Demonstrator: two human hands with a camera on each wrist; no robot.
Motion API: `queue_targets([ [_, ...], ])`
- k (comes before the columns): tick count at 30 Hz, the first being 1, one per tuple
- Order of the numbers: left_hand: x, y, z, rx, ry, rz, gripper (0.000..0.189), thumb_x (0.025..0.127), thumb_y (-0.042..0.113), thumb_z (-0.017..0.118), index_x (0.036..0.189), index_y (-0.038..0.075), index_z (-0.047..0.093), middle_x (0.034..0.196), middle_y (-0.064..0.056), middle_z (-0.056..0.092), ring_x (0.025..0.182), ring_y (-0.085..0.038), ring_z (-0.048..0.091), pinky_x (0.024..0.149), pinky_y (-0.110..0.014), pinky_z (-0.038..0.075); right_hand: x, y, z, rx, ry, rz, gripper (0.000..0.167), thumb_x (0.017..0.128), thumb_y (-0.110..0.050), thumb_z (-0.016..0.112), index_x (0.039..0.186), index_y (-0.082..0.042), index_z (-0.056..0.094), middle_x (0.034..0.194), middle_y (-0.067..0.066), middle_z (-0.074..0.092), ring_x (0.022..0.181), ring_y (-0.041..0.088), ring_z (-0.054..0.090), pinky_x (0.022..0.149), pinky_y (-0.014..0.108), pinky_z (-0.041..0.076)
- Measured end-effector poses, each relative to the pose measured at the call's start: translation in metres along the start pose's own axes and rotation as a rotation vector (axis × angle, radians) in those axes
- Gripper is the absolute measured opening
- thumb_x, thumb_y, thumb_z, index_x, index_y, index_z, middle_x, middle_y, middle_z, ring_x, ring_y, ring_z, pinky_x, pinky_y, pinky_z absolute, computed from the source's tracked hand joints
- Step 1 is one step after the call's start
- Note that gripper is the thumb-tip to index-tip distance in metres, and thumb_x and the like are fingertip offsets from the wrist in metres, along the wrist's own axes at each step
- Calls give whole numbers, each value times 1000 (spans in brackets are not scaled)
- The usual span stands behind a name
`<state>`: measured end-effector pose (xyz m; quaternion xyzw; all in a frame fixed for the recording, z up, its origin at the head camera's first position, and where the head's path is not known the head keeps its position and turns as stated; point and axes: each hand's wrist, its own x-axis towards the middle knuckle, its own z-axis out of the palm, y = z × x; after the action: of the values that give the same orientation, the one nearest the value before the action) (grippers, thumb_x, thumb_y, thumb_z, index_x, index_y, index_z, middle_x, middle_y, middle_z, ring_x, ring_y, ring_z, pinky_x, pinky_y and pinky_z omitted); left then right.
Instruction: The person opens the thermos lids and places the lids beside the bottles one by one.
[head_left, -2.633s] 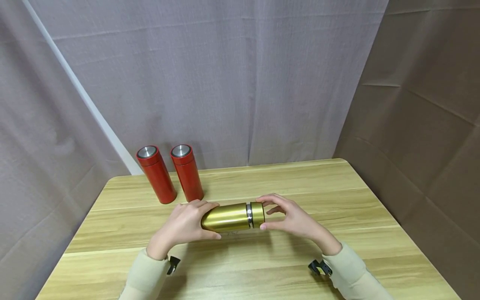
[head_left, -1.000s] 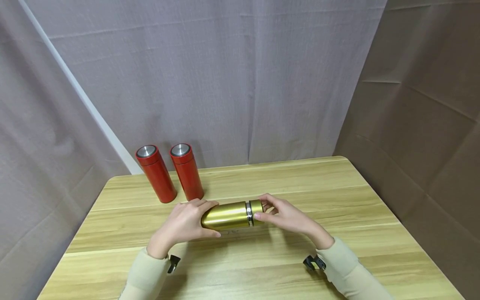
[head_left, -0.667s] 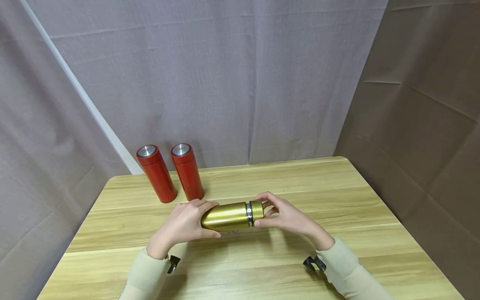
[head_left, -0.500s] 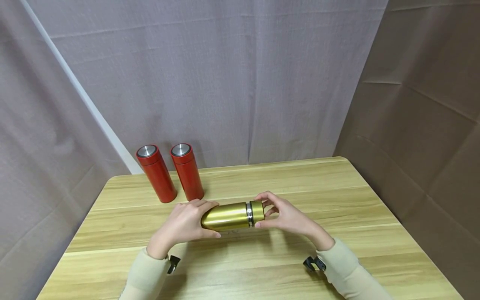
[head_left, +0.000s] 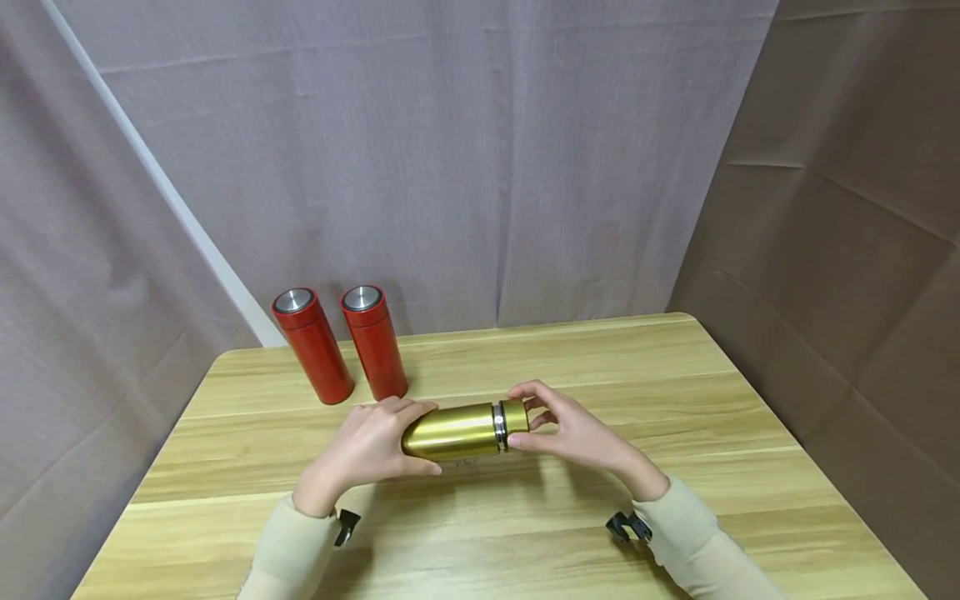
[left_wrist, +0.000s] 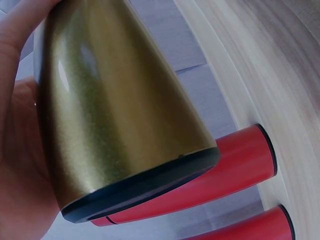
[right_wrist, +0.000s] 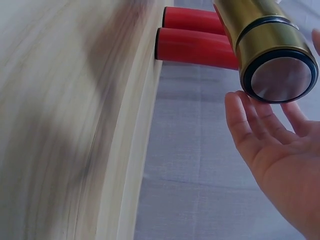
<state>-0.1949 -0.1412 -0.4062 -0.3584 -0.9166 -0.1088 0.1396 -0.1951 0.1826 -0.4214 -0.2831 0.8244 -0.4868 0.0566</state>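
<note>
A gold thermos flask (head_left: 452,432) lies sideways above the table, its lid (head_left: 515,424) toward the right. Between body and lid shows a silver band. My left hand (head_left: 375,443) grips the flask around its base end, thumb along the near side and fingers over the far side. In the left wrist view the flask's dark base rim (left_wrist: 145,187) faces the camera. My right hand (head_left: 573,431) holds the lid with thumb in front and fingertips behind. The right wrist view shows the lid's round silver top (right_wrist: 281,79), with several fingers (right_wrist: 260,120) at its edge.
Two red thermos flasks (head_left: 318,354) (head_left: 378,350) with silver tops stand upright at the table's back left, just beyond my left hand. The wooden table (head_left: 480,542) extends to a grey curtain (head_left: 375,167) behind and a brown cloth (head_left: 847,292) at right.
My right hand has come slightly inward since the earliest frame. Its thumb moved up the lid, back down, then a little up again. The left hand keeps its hold on the flask.
</note>
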Motion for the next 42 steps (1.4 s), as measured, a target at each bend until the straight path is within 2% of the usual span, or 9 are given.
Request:
queue_targets([
  [6, 0, 0, -1, 5, 4, 7, 83, 65, 65, 84, 130, 18, 66, 109, 1, 70, 91, -13, 65, 63, -35, 48, 4, 1, 0, -19, -15, -22, 55, 94, -29, 72, 140, -7, 51, 139, 15, 55, 110, 27, 60, 94, 45, 51],
  [11, 0, 0, -1, 4, 2, 6, 83, 65, 66, 84, 131, 19, 66, 109, 1, 69, 91, -12, 65, 64, -35, 47, 5, 3, -1, -56, -33, -25, 55, 98, -30, 66, 142, 0, 49, 139, 19, 56, 114, 27, 60, 93, 39, 52],
  [15, 0, -1, -1, 8, -1, 8, 84, 65, 67, 83, 131, 19, 66, 109, 1, 69, 92, -12, 65, 64, -35, 48, 5, 6, -2, -54, -60, -19, 53, 99, -29, 66, 140, 0, 51, 127, 14, 63, 109, 24, 62, 92, 36, 52],
  [18, 0, -1, -1, 14, 1, 14, 84, 65, 67, 83, 131, 18, 66, 110, 1, 70, 93, -13, 65, 63, -35, 48, 5, 7, -3, -35, -77, -19, 52, 97, -28, 69, 139, -1, 53, 115, 8, 66, 104, 21, 63, 91, 35, 53],
  [21, 0, 0, -1, 17, 4, 19, 84, 64, 67, 83, 131, 19, 66, 110, 1, 70, 93, -13, 65, 63, -35, 48, 5, 5, -4, -19, -86, -13, 54, 94, -28, 73, 138, -4, 53, 111, 4, 66, 101, 19, 63, 90, 34, 53],
  [26, 0, 0, -1, 11, 6, 22, 84, 65, 67, 83, 130, 18, 66, 112, 1, 70, 94, -13, 66, 64, -36, 49, 5, 1, -5, 8, -87, -6, 60, 87, -28, 80, 137, -8, 54, 115, 4, 65, 101, 21, 64, 90, 33, 53],
  [32, 0, 0, 1, 0, 7, 23, 83, 65, 66, 84, 129, 17, 67, 112, 1, 70, 94, -13, 66, 64, -36, 49, 6, -1, -5, 4, -79, -24, 67, 81, -29, 85, 136, -7, 54, 120, 4, 64, 104, 23, 63, 90, 34, 53],
  [42, 0, 0, 1, -9, -1, 25, 83, 65, 66, 84, 129, 16, 67, 115, 0, 70, 96, -14, 67, 66, -37, 50, 4, -4, -7, -37, -68, -24, 68, 78, -34, 87, 135, -13, 56, 124, 1, 63, 108, 20, 62, 93, 38, 52],
])
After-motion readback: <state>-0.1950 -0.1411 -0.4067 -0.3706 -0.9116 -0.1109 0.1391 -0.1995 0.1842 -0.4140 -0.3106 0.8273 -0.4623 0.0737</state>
